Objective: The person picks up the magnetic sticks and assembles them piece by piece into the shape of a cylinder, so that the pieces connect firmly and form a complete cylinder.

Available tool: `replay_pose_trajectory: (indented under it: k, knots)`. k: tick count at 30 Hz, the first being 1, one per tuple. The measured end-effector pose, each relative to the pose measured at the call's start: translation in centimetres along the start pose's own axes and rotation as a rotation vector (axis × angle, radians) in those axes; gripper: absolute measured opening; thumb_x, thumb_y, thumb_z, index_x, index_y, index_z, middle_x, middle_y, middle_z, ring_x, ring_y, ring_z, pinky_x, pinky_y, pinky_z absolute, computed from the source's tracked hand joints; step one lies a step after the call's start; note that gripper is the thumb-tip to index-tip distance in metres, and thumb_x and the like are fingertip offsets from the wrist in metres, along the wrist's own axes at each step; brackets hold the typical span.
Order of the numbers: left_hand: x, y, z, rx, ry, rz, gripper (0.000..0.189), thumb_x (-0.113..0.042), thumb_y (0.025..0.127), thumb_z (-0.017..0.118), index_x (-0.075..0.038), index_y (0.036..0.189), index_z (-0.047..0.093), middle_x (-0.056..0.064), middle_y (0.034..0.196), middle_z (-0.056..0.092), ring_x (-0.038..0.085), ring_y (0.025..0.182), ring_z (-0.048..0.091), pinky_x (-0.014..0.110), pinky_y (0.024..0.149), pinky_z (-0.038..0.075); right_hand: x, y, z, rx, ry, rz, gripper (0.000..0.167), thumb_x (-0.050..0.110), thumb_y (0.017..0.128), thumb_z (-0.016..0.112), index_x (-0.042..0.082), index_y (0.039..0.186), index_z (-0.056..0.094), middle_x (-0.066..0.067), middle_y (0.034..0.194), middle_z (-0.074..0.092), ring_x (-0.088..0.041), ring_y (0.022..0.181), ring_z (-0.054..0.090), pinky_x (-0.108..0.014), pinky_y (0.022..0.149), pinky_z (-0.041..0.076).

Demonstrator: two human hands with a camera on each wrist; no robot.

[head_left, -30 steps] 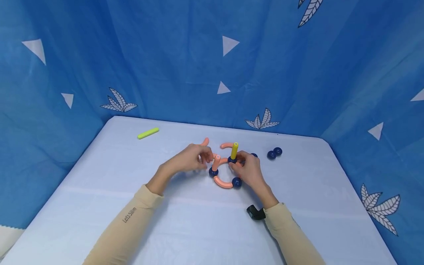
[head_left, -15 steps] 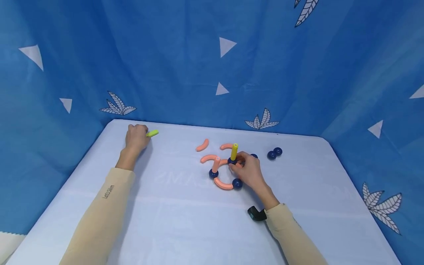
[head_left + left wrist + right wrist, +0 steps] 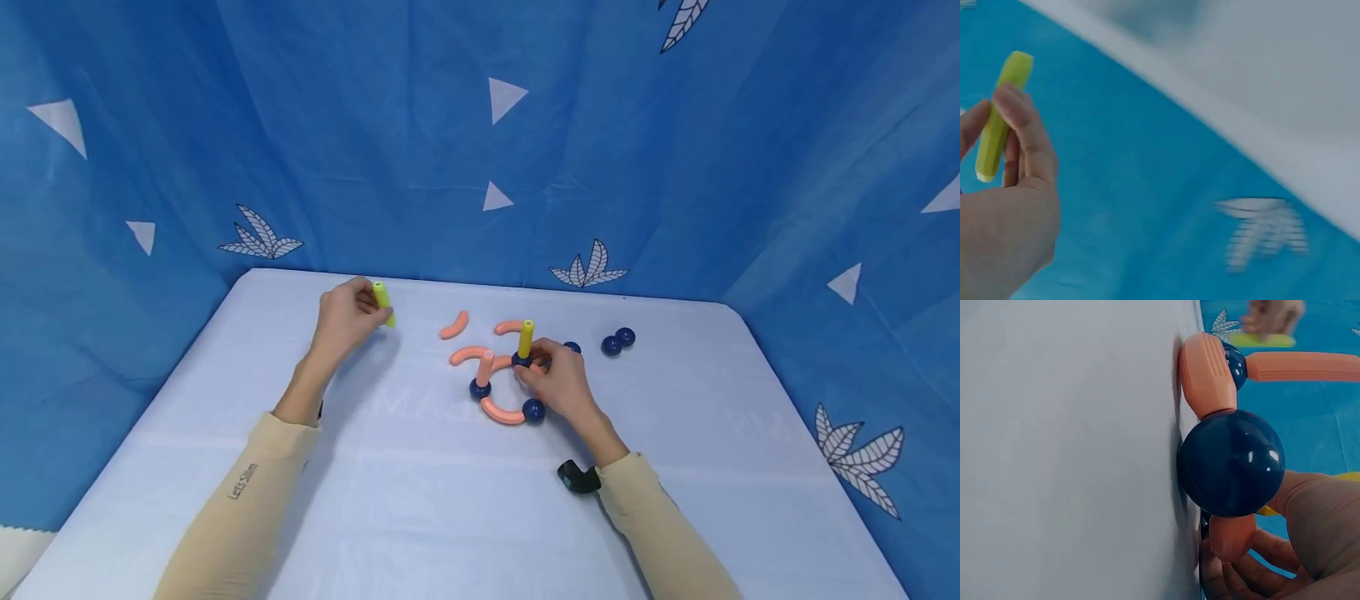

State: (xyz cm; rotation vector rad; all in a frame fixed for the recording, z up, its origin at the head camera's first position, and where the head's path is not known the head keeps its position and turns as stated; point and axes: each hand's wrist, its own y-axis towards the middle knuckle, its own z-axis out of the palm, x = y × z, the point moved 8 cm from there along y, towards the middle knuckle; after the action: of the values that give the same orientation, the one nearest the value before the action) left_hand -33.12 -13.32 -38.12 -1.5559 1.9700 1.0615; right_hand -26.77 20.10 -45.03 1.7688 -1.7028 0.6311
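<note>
In the head view, my left hand (image 3: 348,318) pinches a yellow-green magnetic rod (image 3: 383,302) between thumb and fingers, raised over the table's far left. The left wrist view shows this rod (image 3: 994,140) tilted in the fingertips. My right hand (image 3: 561,382) holds a dark blue ball (image 3: 521,362) with a yellow rod (image 3: 526,340) standing on it. That ball belongs to a ring of curved orange rods (image 3: 501,413) and blue balls. An orange rod (image 3: 486,367) stands upright on the ring's left ball (image 3: 480,389). Some of the ring is hidden behind the right hand.
Behind the ring lie loose curved orange rods (image 3: 453,325). Two blue balls (image 3: 618,341) sit together to the right, and another ball (image 3: 572,347) shows beyond my right hand. A black wrist device (image 3: 578,477) is at the right cuff. Blue curtain (image 3: 420,167) borders the white table (image 3: 420,500).
My left hand left the ring, reached to the far left and took the yellow-green rod. It has lifted the rod and come partway back right. The right hand stays at the ring.
</note>
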Motion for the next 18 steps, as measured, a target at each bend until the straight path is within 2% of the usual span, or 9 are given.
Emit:
replay_pose_trajectory:
  k: [4, 7, 10, 12, 14, 16, 18]
  knots:
    - [-7.3, -2.1, 1.8, 0.023, -0.122, 0.199, 0.019, -0.005, 0.090, 0.081, -0.001, 0.104, 0.069, 0.013, 0.093, 0.076, 0.021, 0.080, 0.073, 0.031, 0.073, 0.061, -0.2, 0.0, 0.0, 0.008, 0.010, 0.011, 0.040, 0.021, 0.091, 0.084, 0.005, 0.125, 0.072, -0.011, 0.111, 0.075, -0.023, 0.096, 0.066, -0.033, 0.081, 0.057]
    - [-12.6, -4.1, 3.4, 0.057, -0.195, 0.347, 0.020, -0.006, 0.090, 0.082, -0.005, 0.105, 0.067, 0.007, 0.091, 0.077, 0.014, 0.078, 0.072, 0.028, 0.071, 0.061, -0.5, -0.1, -0.1, 0.013, 0.007, 0.017, 0.041, 0.022, 0.091, 0.084, 0.005, 0.126, 0.072, -0.011, 0.111, 0.075, -0.023, 0.096, 0.065, -0.031, 0.078, 0.055]
    - [-16.9, -6.2, 5.3, 0.102, -0.231, 0.467, 0.021, -0.004, 0.091, 0.080, -0.005, 0.107, 0.067, 0.006, 0.091, 0.076, 0.012, 0.076, 0.071, 0.027, 0.069, 0.060, -0.3, 0.0, -0.3, 0.004, -0.007, -0.020, 0.039, 0.020, 0.091, 0.083, 0.004, 0.125, 0.072, -0.012, 0.109, 0.075, -0.024, 0.095, 0.066, -0.033, 0.079, 0.055]
    - [-18.7, -7.5, 6.9, 0.138, -0.222, 0.520, 0.022, -0.003, 0.091, 0.080, -0.004, 0.108, 0.067, 0.006, 0.091, 0.075, 0.012, 0.074, 0.070, 0.026, 0.067, 0.059, -0.1, 0.1, -0.5, -0.011, -0.025, -0.056, 0.035, 0.015, 0.090, 0.081, 0.003, 0.122, 0.072, -0.013, 0.106, 0.075, -0.024, 0.093, 0.066, -0.035, 0.080, 0.054]
    - [-19.6, -8.5, 8.6, 0.172, -0.183, 0.552, 0.023, -0.001, 0.091, 0.078, -0.003, 0.111, 0.066, 0.006, 0.089, 0.073, 0.013, 0.071, 0.067, 0.022, 0.064, 0.056, 0.1, 0.1, -0.7, -0.022, -0.036, -0.083, 0.031, 0.011, 0.089, 0.079, 0.003, 0.119, 0.073, -0.012, 0.099, 0.075, -0.025, 0.089, 0.065, -0.036, 0.081, 0.051]
    - [-19.8, -9.2, 10.3, 0.201, -0.140, 0.563, 0.023, -0.001, 0.091, 0.079, -0.003, 0.110, 0.065, 0.007, 0.086, 0.070, 0.014, 0.069, 0.064, 0.020, 0.063, 0.053, 0.3, 0.1, -0.7, -0.022, -0.040, -0.104, 0.028, 0.007, 0.088, 0.077, 0.003, 0.116, 0.074, -0.012, 0.095, 0.074, -0.026, 0.086, 0.064, -0.039, 0.081, 0.050]
    - [-19.4, -9.7, 11.9, 0.219, -0.083, 0.548, 0.022, -0.002, 0.091, 0.080, -0.003, 0.107, 0.065, 0.006, 0.083, 0.069, 0.015, 0.069, 0.062, 0.020, 0.062, 0.050, 0.6, 0.0, -0.8, -0.027, -0.039, -0.125, 0.026, 0.006, 0.089, 0.076, 0.003, 0.115, 0.074, -0.012, 0.095, 0.075, -0.027, 0.088, 0.066, -0.042, 0.083, 0.052]
